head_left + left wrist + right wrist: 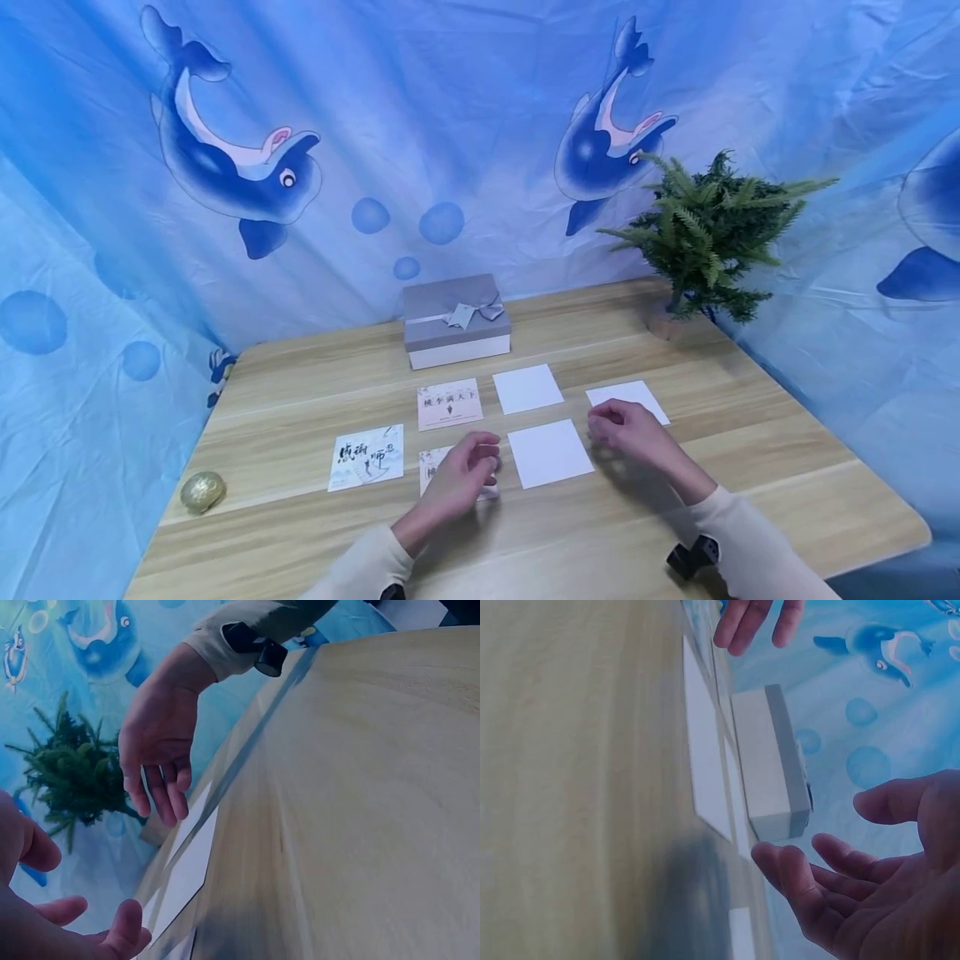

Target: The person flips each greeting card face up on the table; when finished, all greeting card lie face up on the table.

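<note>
Above the table hovers my left hand (459, 477), fingers loosely bent with nothing in them. Below it a printed card (431, 461) is partly hidden. My right hand (633, 435), also holding nothing, overlaps a blank white card (647, 397) at the right. Between the hands lies another white card (551, 454), with a third white card (528, 389) behind it. A pink-lettered card (450, 405) lies behind the left hand, and a card with black brush writing (366, 458) is farther left. In the right wrist view, my right hand (855, 889) has thumb and fingers apart.
A grey-lidded gift box (457, 321) with a ribbon bow stands at the back of the wooden table (300, 375). A small potted fir tree (705, 237) is at the back right. At the left edge sits a gold ball (202, 492). A blue dolphin curtain (450, 125) hangs behind.
</note>
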Available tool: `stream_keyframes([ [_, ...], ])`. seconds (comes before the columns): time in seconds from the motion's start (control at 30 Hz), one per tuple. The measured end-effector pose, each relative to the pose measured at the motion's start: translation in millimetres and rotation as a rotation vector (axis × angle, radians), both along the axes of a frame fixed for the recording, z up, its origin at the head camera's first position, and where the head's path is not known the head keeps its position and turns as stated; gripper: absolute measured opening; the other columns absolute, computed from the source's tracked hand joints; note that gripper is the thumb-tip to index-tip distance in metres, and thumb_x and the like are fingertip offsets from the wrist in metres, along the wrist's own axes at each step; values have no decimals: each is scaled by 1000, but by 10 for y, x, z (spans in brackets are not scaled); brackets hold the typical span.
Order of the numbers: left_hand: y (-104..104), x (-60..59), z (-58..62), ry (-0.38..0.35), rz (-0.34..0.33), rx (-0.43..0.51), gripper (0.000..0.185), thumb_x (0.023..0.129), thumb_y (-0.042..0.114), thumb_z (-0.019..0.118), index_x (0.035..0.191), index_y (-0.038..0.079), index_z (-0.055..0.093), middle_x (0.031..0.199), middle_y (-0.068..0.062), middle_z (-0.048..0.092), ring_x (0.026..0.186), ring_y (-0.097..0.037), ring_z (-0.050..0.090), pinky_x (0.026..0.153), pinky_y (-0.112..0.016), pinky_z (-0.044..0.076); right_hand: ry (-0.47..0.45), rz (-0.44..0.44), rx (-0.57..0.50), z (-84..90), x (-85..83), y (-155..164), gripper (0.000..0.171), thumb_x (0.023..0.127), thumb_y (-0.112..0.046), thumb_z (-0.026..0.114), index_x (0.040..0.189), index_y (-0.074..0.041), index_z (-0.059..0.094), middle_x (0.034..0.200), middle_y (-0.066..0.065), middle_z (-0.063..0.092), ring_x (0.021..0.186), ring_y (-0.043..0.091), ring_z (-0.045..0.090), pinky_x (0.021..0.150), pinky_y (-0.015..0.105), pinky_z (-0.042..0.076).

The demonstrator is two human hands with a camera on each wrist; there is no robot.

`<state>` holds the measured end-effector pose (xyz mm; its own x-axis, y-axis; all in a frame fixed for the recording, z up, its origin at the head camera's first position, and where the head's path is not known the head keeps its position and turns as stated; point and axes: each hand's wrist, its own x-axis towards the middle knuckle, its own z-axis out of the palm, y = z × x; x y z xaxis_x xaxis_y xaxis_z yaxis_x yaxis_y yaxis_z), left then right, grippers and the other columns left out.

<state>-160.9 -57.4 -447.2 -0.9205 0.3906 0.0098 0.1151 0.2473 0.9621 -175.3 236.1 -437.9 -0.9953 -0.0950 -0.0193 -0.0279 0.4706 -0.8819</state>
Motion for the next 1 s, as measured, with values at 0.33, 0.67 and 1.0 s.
stream_keyframes([
  [0.33, 116, -8, -55, -205, 28, 101, 46, 92, 11, 53, 134, -6, 44, 112, -22, 62, 84, -29, 67, 78, -41, 58, -13, 58, 21, -139, 12, -19, 28, 95, -7, 57, 113, 14, 59, 91, 18, 69, 79, 26, 67, 69, 35, 58],
  [0.67, 191, -30, -111, -223, 29, 115, 50, 92, 11, 54, 137, -6, 41, 104, -18, 62, 83, -25, 66, 79, -41, 58, -3, 25, 37, -161, 48, -89, 25, 92, -4, 58, 110, 14, 60, 92, 17, 70, 80, 26, 68, 70, 33, 59],
  [1.0, 230, -16, -96, -287, 10, 184, 47, 93, 11, 51, 136, -7, 40, 110, -22, 59, 88, -25, 65, 80, -37, 58, -30, 11, 13, -157, 76, -106, 26, 92, -5, 59, 110, 13, 59, 90, 17, 69, 82, 25, 67, 70, 33, 59],
])
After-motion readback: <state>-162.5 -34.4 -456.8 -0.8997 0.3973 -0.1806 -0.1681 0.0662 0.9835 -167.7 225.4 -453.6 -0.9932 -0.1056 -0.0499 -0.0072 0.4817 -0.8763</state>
